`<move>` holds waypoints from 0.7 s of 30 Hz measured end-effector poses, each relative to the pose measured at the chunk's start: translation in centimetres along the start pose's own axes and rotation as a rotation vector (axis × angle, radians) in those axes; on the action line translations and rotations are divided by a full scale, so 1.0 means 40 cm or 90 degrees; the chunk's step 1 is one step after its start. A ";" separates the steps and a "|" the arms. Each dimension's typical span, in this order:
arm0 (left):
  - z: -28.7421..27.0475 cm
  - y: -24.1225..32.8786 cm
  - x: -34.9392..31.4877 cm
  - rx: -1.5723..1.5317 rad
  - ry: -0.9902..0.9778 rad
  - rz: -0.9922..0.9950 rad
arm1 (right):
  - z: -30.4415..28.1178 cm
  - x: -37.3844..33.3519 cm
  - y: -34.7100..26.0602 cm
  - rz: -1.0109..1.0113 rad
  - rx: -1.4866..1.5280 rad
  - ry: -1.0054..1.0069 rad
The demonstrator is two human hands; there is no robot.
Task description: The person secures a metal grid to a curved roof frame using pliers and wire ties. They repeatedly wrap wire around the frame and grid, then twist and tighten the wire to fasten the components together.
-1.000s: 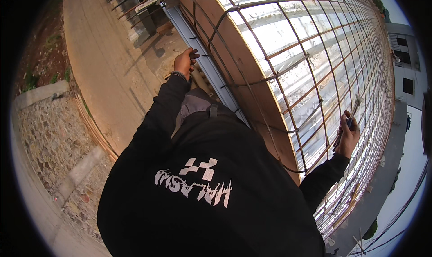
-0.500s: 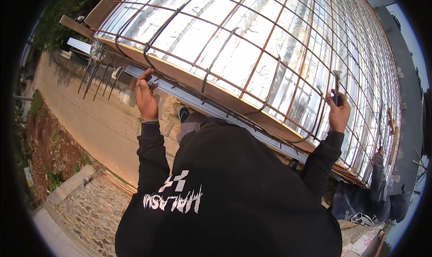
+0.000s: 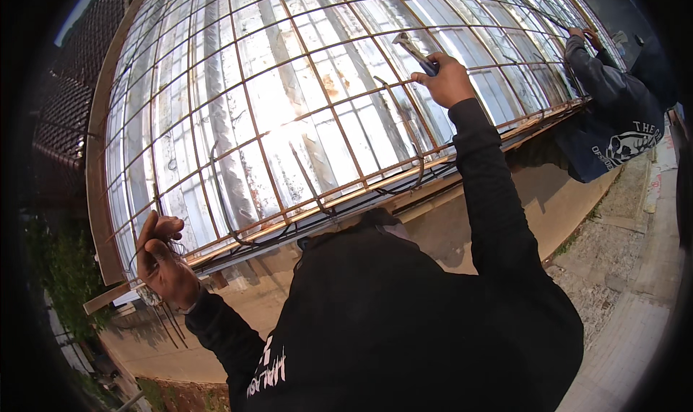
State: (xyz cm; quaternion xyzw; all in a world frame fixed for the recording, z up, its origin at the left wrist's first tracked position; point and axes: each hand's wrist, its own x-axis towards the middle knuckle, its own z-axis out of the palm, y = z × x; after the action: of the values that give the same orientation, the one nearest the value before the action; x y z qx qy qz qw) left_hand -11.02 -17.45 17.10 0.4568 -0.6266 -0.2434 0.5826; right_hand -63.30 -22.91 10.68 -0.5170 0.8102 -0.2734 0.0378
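Note:
My right hand (image 3: 449,82) is closed round the blue handle of a pair of pincers (image 3: 413,48). Their metal head points up and left above the rebar mesh (image 3: 309,51). Over the near left corner of the mesh is my left hand (image 3: 167,264), its fingers bent round a small bundle of thin tie wire (image 3: 177,248). Part of that bundle is hidden by the fingers. A bent dark bar (image 3: 219,188) rises from the mesh edge to the right of my left hand.
Shiny corrugated metal decking (image 3: 278,170) lies under the mesh. A wooden board (image 3: 96,188) edges it on the left. At the right, a co-worker in a dark hoodie (image 3: 613,101) reaches over the mesh. Short rebar ends (image 3: 172,327) stick out below the left corner.
My view has swung, so the decking sits further left and the co-worker higher. The right hand still grips the pincers; my left hand now appears over the mesh corner, still with the wire.

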 end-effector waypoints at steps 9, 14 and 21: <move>0.190 0.010 0.127 -0.008 -0.155 -0.015 | 0.068 -0.058 -0.051 -0.009 -0.336 0.098; 0.358 0.077 0.148 -0.187 -0.373 -0.044 | -0.083 -0.245 -0.264 -0.159 0.285 0.138; 0.658 0.198 0.078 -0.338 -0.539 -0.033 | -0.142 -0.344 -0.319 -0.132 0.829 -0.133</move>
State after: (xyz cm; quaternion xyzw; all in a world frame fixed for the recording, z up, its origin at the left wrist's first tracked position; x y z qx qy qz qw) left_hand -38.07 -22.40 19.99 0.1690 -0.7128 -0.5733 0.3670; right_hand -48.46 -12.85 18.61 -0.4875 0.4181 -0.6574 0.3943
